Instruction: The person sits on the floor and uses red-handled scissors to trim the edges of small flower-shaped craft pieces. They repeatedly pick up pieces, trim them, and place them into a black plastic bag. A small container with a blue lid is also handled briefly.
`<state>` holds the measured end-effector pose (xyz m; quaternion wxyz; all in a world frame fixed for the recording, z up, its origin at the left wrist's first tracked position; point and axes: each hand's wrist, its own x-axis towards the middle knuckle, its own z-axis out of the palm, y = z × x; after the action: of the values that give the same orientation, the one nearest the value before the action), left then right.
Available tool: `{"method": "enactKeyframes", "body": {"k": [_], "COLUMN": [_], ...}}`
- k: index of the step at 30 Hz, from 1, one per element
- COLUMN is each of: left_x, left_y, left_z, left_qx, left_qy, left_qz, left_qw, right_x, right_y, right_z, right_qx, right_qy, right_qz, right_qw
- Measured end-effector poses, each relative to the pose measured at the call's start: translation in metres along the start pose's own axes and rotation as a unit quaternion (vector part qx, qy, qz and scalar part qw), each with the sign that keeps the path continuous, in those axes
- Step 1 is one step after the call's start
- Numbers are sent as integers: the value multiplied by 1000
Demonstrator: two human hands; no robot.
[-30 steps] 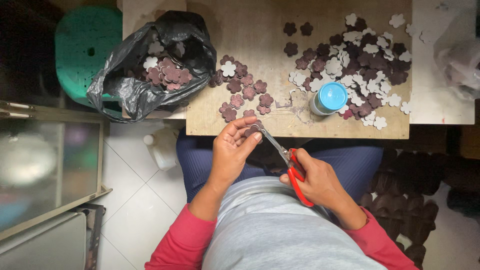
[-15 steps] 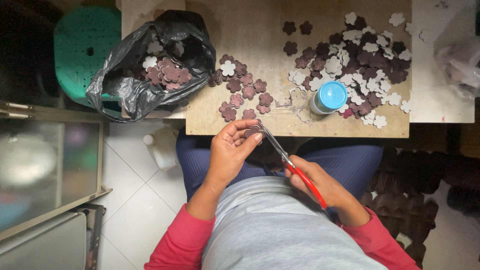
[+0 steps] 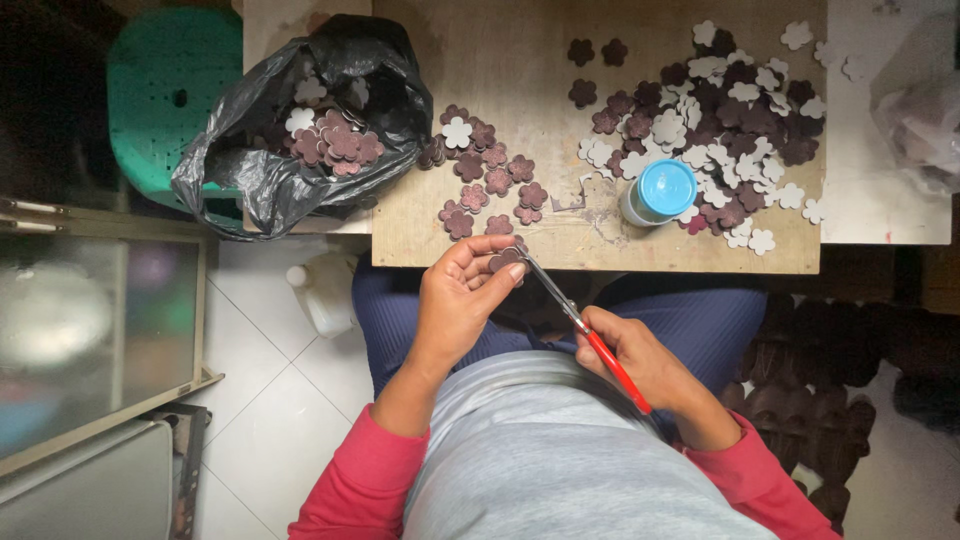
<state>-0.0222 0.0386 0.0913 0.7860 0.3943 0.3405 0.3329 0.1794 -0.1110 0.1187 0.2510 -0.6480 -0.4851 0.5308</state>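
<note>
My left hand (image 3: 458, 300) pinches a small dark maroon flower-shaped piece (image 3: 505, 261) just below the front edge of the wooden board (image 3: 520, 60). In my right hand (image 3: 640, 368) I grip red-handled scissors (image 3: 585, 330), and their metal blades reach up-left to the piece. Both hands hover over my lap, in front of the board. A small group of maroon flower pieces (image 3: 490, 180) lies on the board right above my left hand.
A black plastic bag (image 3: 300, 120) with more flower pieces sits open at the board's left. A large heap of maroon and white flowers (image 3: 720, 110) lies at the right, with a blue-capped bottle (image 3: 657, 193) beside it. A green stool (image 3: 165, 90) stands at far left.
The scissors' handles have closed together in my right hand and the blades stay on the flower piece; my left hand has turned the piece slightly.
</note>
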Motion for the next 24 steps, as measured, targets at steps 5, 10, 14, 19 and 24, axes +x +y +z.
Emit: {"method": "enactKeyframes", "body": {"k": [5, 10, 14, 19, 24], "left_x": [1, 4, 5, 6, 7], "left_y": [0, 2, 5, 5, 4], "left_z": [-5, -12, -18, -20, -21], "left_qx": [-4, 20, 32, 29, 39], "left_qy": [-13, -27, -41, -50, -53], "left_qz": [-10, -24, -30, -41, -42], "left_qw": [1000, 999, 998, 997, 997], "right_x": [1, 1, 0, 1, 1], "right_y": [2, -1, -4, -4, 5], "right_z": [-1, -6, -10, -14, -15], "right_qx": [-15, -56, -68, -95, -2], "right_qy": [5, 4, 2, 1, -37], "right_qz": [-5, 16, 24, 46, 19], "right_qw": [1000, 998, 997, 994, 999]}}
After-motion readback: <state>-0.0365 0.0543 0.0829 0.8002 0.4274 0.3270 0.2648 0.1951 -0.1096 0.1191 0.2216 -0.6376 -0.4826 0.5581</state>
